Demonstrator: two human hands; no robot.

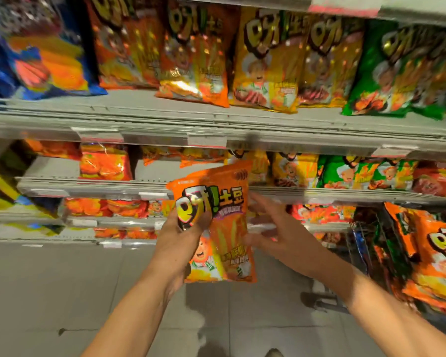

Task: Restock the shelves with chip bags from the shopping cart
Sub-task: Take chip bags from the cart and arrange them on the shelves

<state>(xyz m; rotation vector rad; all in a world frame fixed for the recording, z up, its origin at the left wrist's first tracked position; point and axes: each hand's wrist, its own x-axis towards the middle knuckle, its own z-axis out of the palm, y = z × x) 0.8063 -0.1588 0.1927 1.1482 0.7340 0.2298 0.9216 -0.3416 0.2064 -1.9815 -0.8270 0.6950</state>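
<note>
Left grip [183, 235] squeezes the orange chip bag [216, 222], standing tall, just below the middle shelf [93, 185]. Right grip [265, 233], fingers spread, is beside the bag, holding nothing.

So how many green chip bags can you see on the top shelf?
1 green chip bag, at the right end of the top shelf, right of the yellow bags. More may be hidden behind it or beyond the frame.
</note>
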